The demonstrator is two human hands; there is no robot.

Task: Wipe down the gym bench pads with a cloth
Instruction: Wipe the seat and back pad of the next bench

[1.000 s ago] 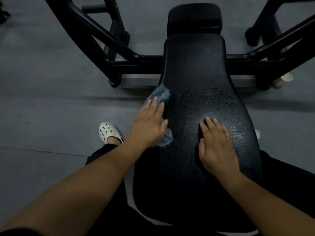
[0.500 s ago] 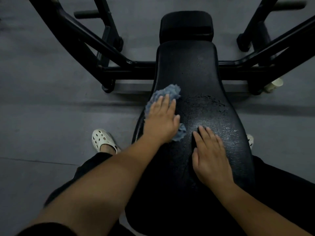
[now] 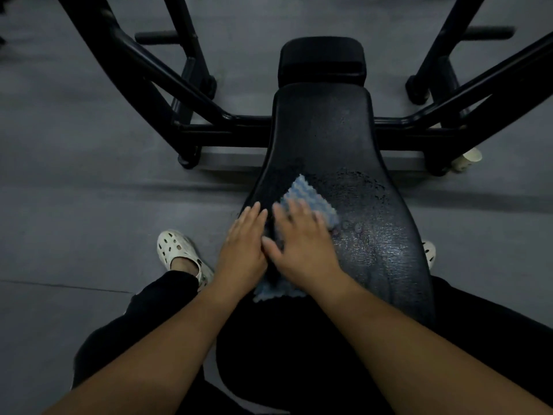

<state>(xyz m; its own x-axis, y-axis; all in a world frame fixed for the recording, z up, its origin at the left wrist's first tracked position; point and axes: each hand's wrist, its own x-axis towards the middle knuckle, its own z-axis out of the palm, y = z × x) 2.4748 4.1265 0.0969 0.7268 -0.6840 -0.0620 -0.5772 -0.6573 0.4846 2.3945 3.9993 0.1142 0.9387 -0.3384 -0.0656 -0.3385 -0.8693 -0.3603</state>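
A long black bench pad (image 3: pixel 323 130) runs away from me, with a small black head pad (image 3: pixel 321 61) at its far end. Its near right part glistens wet (image 3: pixel 374 235). A blue-grey cloth (image 3: pixel 308 196) lies on the pad's near left part. My right hand (image 3: pixel 302 250) lies flat on the cloth, blurred, with the cloth showing beyond its fingertips and below its wrist. My left hand (image 3: pixel 244 250) rests flat at the pad's left edge, right beside the right hand, fingers straight.
Black steel frame bars slant up on the left (image 3: pixel 167 73) and right (image 3: pixel 478 94), joined by a crossbar under the pad. A paper cup (image 3: pixel 468 158) lies on the grey floor at the right. My foot in a white clog (image 3: pixel 176 250) stands left of the bench.
The cloth was under my left hand at the pad's left edge. Now my right hand has crossed left onto the cloth, and the left hand sits beside it.
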